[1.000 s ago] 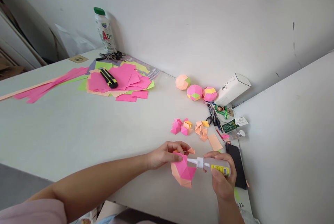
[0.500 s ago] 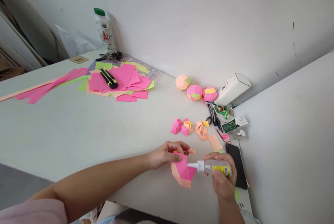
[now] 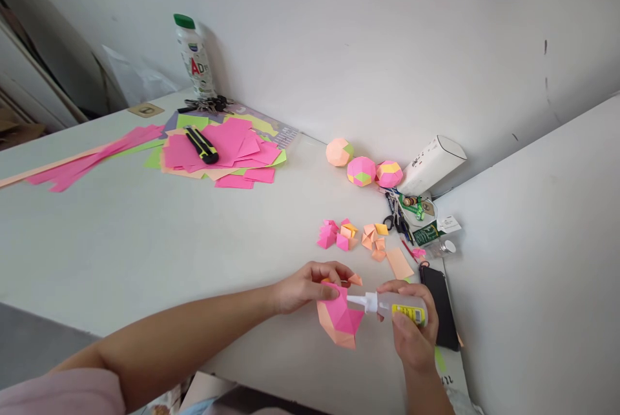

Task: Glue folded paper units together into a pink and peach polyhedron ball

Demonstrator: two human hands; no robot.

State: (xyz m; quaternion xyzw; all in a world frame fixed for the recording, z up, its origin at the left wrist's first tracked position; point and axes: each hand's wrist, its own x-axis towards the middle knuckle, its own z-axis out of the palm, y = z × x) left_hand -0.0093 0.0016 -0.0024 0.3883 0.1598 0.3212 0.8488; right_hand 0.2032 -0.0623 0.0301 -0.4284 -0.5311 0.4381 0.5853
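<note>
The left hand (image 3: 310, 284) is pinching the paper shape (image 3: 341, 319) near the front edge of the table (image 3: 159, 241), thumb on its pink face; the right hand (image 3: 417, 332) is curling its fingers round the bottle (image 3: 408, 313), whose nozzle (image 3: 357, 299) is pointing left at the paper shape

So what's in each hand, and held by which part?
The left hand grips a pink and peach paper shape near its top, thumb on pink; a peach piece shows beyond that hand. The right hand holds a nozzled squeeze bottle around its body.
</note>
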